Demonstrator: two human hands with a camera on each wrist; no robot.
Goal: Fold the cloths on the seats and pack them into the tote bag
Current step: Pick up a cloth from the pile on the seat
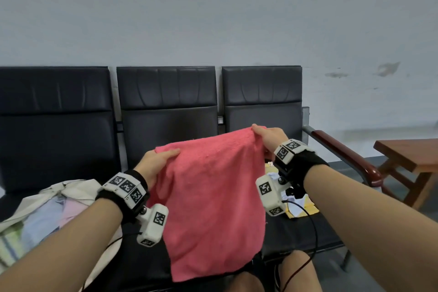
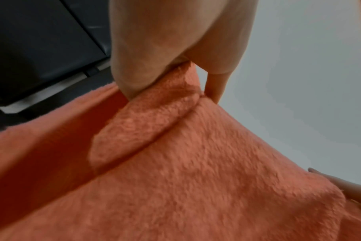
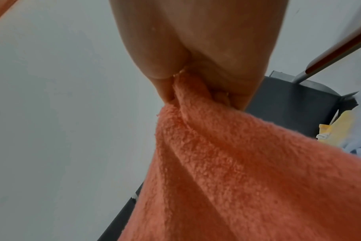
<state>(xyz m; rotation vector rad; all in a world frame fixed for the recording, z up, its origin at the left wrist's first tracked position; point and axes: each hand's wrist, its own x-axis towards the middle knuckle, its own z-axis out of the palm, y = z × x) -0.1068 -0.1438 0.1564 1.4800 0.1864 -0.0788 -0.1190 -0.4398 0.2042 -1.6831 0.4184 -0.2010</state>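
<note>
A pink terry cloth (image 1: 213, 197) hangs spread in the air over the middle black seat (image 1: 147, 256). My left hand (image 1: 161, 159) pinches its top left corner, and my right hand (image 1: 263, 135) pinches the top right corner, held a little higher. The left wrist view shows the thumb and fingers (image 2: 142, 68) clamped on the cloth (image 2: 196, 163). The right wrist view shows the cloth (image 3: 237, 171) bunched between the fingers (image 3: 165, 65). A cream tote bag (image 1: 35, 199) lies open on the left seat with folded pale cloths (image 1: 47, 218) inside. More cloths, yellow and white (image 1: 298, 206), lie on the right seat.
Three black seat backs (image 1: 166, 92) stand against a grey wall. A wooden armrest (image 1: 348, 156) ends the bench at the right, and a wooden table (image 1: 412, 156) stands beyond it. Cables from the wrist cameras hang near my knees (image 1: 298, 270).
</note>
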